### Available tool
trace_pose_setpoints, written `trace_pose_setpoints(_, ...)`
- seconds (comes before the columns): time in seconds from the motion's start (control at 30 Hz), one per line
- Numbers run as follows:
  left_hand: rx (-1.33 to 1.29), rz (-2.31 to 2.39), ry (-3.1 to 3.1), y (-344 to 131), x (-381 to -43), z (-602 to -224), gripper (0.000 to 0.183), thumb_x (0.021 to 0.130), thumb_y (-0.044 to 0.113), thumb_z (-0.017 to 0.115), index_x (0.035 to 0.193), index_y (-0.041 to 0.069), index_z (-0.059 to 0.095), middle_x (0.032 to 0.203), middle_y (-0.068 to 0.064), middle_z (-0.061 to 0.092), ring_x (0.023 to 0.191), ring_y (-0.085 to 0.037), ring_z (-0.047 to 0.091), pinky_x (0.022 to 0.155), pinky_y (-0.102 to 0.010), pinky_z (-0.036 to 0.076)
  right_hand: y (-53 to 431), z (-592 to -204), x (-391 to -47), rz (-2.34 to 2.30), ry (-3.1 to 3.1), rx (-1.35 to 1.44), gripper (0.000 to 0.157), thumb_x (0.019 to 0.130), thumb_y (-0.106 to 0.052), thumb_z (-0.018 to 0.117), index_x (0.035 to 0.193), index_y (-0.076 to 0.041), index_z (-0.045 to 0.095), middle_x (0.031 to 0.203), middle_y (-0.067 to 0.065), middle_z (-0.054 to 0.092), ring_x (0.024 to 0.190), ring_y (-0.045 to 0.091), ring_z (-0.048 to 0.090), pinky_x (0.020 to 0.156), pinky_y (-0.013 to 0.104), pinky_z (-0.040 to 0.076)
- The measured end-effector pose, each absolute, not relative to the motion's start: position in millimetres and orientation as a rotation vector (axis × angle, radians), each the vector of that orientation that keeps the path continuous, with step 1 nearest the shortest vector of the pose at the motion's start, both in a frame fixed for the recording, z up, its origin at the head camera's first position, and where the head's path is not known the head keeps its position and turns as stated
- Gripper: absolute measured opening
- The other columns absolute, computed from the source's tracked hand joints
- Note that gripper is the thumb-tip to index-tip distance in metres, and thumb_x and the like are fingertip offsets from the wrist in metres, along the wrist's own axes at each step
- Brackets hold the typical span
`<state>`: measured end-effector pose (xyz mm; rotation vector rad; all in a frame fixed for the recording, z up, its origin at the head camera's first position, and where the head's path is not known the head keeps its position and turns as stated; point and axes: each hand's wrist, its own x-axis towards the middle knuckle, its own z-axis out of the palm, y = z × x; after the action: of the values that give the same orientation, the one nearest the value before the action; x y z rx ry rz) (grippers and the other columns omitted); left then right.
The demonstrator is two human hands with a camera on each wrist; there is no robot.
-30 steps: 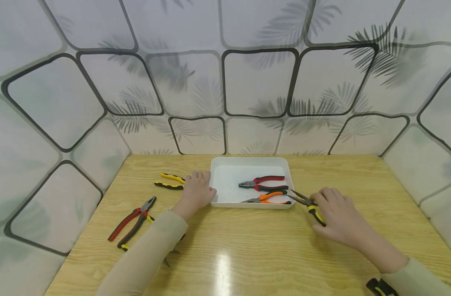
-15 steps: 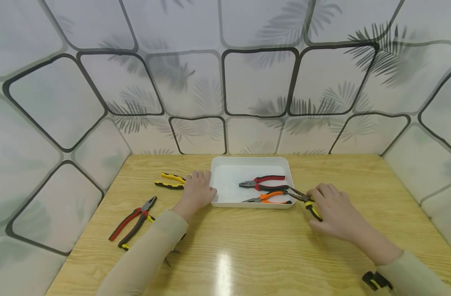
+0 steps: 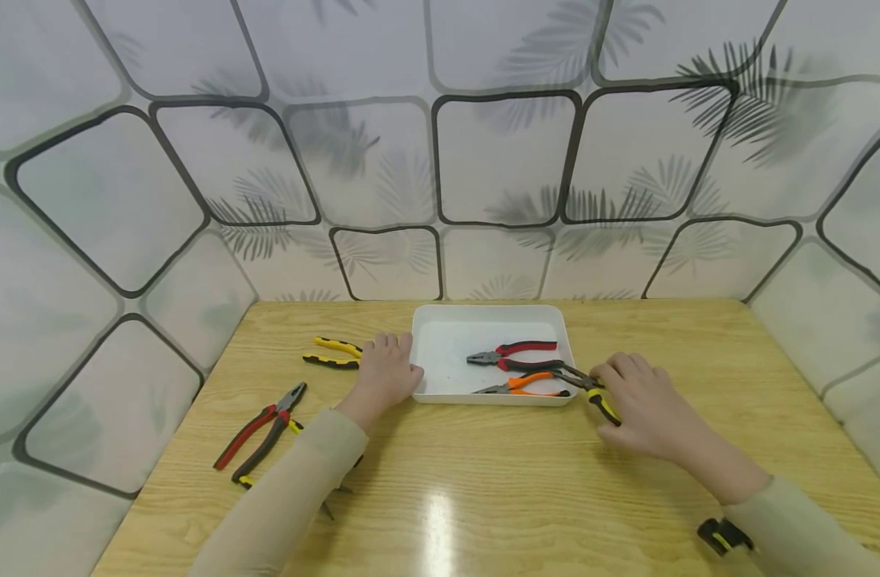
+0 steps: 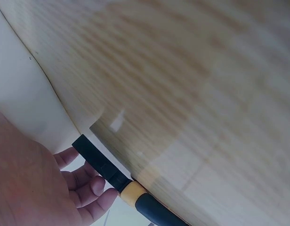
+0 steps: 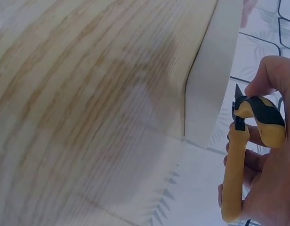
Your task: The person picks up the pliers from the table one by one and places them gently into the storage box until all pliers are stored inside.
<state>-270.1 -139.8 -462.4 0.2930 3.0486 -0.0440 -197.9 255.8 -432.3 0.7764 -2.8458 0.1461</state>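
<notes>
My left hand [image 3: 385,373] lies beside the white tray [image 3: 440,399], its thumb close to the tray's left edge. Its curled fingers are around the head of yellow-and-black pliers [image 4: 100,160], whose handles stick out leftward in the head view. My right hand [image 3: 645,413] grips long-nose pliers [image 3: 602,405] with yellow-and-black handles; their slightly spread tips reach over the tray's right rim. In the right wrist view the same long-nose pliers [image 5: 235,174] show from the handle side. Inside the tray lie red-and-black combination pliers [image 3: 512,357] and orange-handled long-nose pliers [image 3: 522,385].
Larger red-and-black pliers [image 3: 260,433] lie open on the wooden table [image 3: 440,473] at left. Another yellow-and-black tool [image 3: 328,510] is mostly hidden beneath my left forearm. A dark object [image 3: 724,537] shows by my right sleeve. Patterned walls [image 3: 440,160] stand behind.
My right hand has moved left and slightly forward, bringing the long-nose pliers' tips further over the tray's right rim. The left hand and the tray have barely moved.
</notes>
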Motion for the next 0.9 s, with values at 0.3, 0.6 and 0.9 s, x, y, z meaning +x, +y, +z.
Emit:
trace_pose_setpoints(0.3, 0.285, -0.045, 3.036, -139.5, -271.3, -461.9, 0.056, 0.102, 0.034, 0.048, 0.148, 0.001, 0.046, 0.129, -0.023, 0.06, 0.117, -0.037, 0.054, 0.103, -0.052, 0.046, 251.6, -432.4, -205.1, 0.144, -2.842, 0.814, 0.059, 0.073, -0.031, 0.078, 0.125, -0.006, 0.063, 0.117, 0.012, 0.057, 0.106, 0.032, 0.053, 0.075, 0.047, 0.041)
trace_pose_setpoints(0.6, 0.278, -0.035, 3.038, -140.1, -271.9, -463.2, 0.055, 0.102, 0.034, 0.048, 0.147, 0.002, 0.047, 0.128, -0.022, 0.06, 0.116, -0.037, 0.054, 0.103, -0.053, 0.046, 246.4, -432.8, -211.2, 0.159, -2.822, 0.859, 0.056, 0.075, -0.029, 0.077, 0.124, -0.007, 0.064, 0.116, 0.011, 0.057, 0.104, 0.03, 0.051, 0.075, 0.045, 0.04)
trace_pose_setpoints(0.9, 0.29, -0.025, 3.046, -140.6, -271.2, -462.4, 0.056, 0.102, 0.033, 0.049, 0.148, 0.001, 0.046, 0.128, -0.023, 0.06, 0.115, -0.037, 0.054, 0.102, -0.052, 0.046, 240.4, -432.6, -217.7, 0.155, -2.798, 0.878, 0.056, 0.074, -0.028, 0.077, 0.123, -0.006, 0.064, 0.114, 0.011, 0.057, 0.102, 0.03, 0.05, 0.075, 0.046, 0.041)
